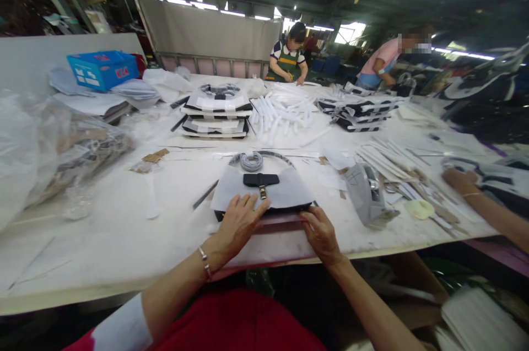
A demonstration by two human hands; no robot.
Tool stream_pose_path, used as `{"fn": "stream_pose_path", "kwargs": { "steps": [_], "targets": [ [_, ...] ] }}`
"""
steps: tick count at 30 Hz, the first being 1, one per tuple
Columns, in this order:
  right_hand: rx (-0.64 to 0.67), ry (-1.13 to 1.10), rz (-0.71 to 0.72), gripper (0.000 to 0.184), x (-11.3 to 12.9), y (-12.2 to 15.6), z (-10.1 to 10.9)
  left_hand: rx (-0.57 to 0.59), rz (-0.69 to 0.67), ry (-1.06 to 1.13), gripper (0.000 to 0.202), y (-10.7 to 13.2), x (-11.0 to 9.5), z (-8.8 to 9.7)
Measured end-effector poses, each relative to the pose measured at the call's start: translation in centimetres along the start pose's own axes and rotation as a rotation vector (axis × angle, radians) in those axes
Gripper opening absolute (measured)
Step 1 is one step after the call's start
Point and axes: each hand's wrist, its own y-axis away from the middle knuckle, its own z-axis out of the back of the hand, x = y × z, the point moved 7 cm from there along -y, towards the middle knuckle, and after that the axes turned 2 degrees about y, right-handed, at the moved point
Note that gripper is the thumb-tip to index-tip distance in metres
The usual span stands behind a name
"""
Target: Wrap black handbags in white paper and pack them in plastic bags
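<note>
Apparently steadying the bag (285, 191) at frame centre under a spread, ungripping left hand (239, 221), with half-curled right hand (321, 233) of unclear grip at its edge, likely needing even support next.

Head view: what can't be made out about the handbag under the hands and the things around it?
All in the head view:
1. Black handbag with pale grey front: underside, hidden by its own body.
2. Right hand: grip or mere touch; the bag's near edge hides the fingertips.
3. Small gold metal clasp: any engraving, too small.
4. Crumpled clear plastic sack: contents, blurred behind film.
5. Co-worker's bare forearm: elbow, cut off by the right edge.
</note>
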Motion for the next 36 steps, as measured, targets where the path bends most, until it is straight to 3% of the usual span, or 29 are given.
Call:
{"fn": "stream_pose_path", "kwargs": {
  "steps": [5,10,13,17,22,29,32,36],
  "targets": [
    [0.081,0.101,0.01,0.024,0.2,1.0,0.8,-0.129,0.01,0.004,0.05,1.1,-0.2,-1.6],
    [0.009,0.16,0.123,0.047,3.5,-1.1,3.6,-0.233,-0.048,-0.043,0.039,1.5,-0.1,-2.7],
    [0.179,0.213,0.242,0.055,5.3,-4.0,2.0,-0.258,-0.069,-0.068,0.041,1.8,-0.2,-3.1],
    [0.401,0.232,0.333,0.046,5.6,-6.9,-1.3,-0.23,-0.094,-0.057,0.048,2.0,-0.3,-3.1],
    [0.458,0.27,0.434,0.036,6.4,-7.6,-2.7,-0.104,-0.044,-0.018,0.052,1.3,0.3,-2.3],
    [0.575,0.296,0.52,0.027,6.9,-7.6,-3.3,0.105,-0.113,-0.082,0.046,0.1,1.1,-0.1],
    [0.606,0.262,0.526,0.026,5.6,-6.4,-4.1,0.069,-0.164,-0.081,0.049,0.6,0.8,-1.1],
    [0.495,0.211,0.515,0.035,4.3,-4.3,-4.7,-0.141,-0.127,-0.107,0.056,2.3,0.5,-3.2]
  ]
}}
